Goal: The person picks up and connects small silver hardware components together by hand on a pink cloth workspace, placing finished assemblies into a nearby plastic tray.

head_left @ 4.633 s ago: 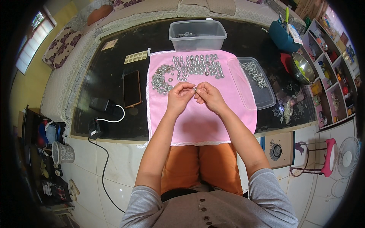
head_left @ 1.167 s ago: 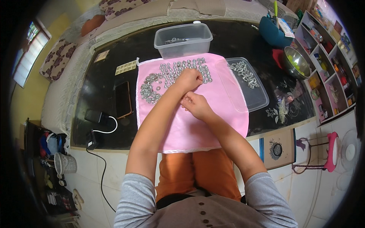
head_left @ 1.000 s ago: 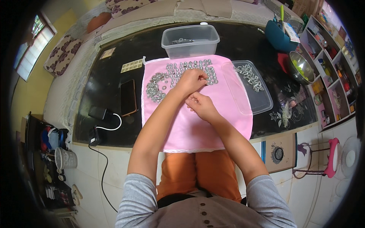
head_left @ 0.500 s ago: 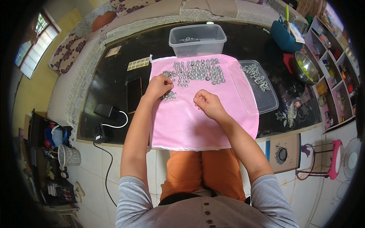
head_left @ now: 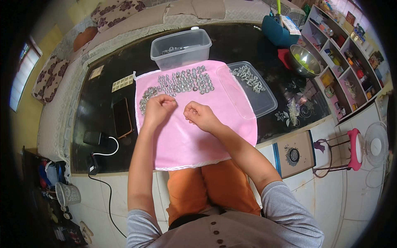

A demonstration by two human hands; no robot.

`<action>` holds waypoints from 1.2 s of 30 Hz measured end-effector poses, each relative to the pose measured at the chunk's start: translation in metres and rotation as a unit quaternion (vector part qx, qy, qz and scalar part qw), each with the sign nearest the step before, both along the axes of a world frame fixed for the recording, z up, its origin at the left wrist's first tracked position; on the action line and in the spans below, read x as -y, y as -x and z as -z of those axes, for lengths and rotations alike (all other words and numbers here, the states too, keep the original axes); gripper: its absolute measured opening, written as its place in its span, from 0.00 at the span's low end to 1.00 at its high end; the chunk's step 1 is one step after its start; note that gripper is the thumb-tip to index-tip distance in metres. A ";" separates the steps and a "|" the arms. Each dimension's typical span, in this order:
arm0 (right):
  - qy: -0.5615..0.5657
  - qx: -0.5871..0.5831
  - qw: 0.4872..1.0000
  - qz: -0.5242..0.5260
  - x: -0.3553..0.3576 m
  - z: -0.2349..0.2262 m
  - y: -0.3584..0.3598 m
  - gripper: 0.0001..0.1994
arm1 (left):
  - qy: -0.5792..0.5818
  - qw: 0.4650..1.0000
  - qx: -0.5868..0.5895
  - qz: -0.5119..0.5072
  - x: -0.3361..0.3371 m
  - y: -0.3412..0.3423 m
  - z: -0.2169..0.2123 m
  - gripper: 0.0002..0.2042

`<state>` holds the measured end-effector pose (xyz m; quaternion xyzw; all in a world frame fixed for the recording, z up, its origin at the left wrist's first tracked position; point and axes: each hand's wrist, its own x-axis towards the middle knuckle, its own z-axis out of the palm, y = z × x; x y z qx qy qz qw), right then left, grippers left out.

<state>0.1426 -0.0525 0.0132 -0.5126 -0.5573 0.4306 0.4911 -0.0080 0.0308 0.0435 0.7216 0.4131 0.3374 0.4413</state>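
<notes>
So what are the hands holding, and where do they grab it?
Cannot be told. Both the left hand and right hand have fingers curled over the pink cloth, hiding anything small inside.

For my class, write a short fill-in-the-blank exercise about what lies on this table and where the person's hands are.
1. Both hands, left hand and right hand, rest over a cloth coloured ____.
2. The rows of small metal parts lie between the hands and the clear ____.
3. The phone lies to the person's ____ of the cloth.
4. The lid with more metal parts lies at the cloth's ____ edge.

Missing words: pink; tub; left; right
</notes>
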 end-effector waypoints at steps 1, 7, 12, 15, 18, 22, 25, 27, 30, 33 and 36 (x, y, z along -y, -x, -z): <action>0.006 -0.029 1.000 0.005 0.002 -0.004 -0.003 0.05 | 0.026 0.999 0.032 0.014 0.002 -0.004 0.007 0.05; -0.024 -0.009 0.996 0.086 0.008 -0.015 -0.057 0.03 | 0.109 0.988 0.098 0.038 0.026 -0.018 0.035 0.03; -0.072 0.270 0.929 0.241 0.009 -0.029 -0.140 0.03 | 0.098 0.988 0.117 0.021 0.033 -0.019 0.047 0.04; -0.080 0.407 0.875 0.251 0.005 -0.038 -0.172 0.05 | 0.104 0.983 0.150 0.005 0.034 -0.019 0.051 0.04; -0.038 0.479 0.851 0.212 0.003 -0.041 -0.179 0.06 | 0.113 0.984 0.138 -0.003 0.036 -0.019 0.048 0.05; -0.111 0.570 0.801 0.144 -0.007 -0.032 -0.181 0.07 | 0.110 0.983 0.149 -0.004 0.035 -0.018 0.050 0.05; -0.112 0.605 0.776 0.141 -0.012 -0.023 -0.185 0.08 | 0.110 0.981 0.157 -0.001 0.033 -0.019 0.055 0.05; -0.110 0.606 0.773 0.150 -0.013 -0.027 -0.183 0.07 | 0.109 0.980 0.168 -0.003 0.033 -0.019 0.054 0.05; -0.154 0.536 0.806 0.197 -0.012 -0.035 -0.167 0.05 | 0.118 0.978 0.170 -0.017 0.034 -0.017 0.050 0.05; -0.144 0.299 0.916 0.227 -0.007 -0.043 -0.131 0.04 | 0.141 0.964 0.224 -0.004 0.032 -0.018 0.048 0.05; 0.002 -0.150 0.980 0.131 -0.002 -0.042 -0.079 0.05 | 0.155 0.958 0.240 -0.001 0.032 -0.016 0.045 0.06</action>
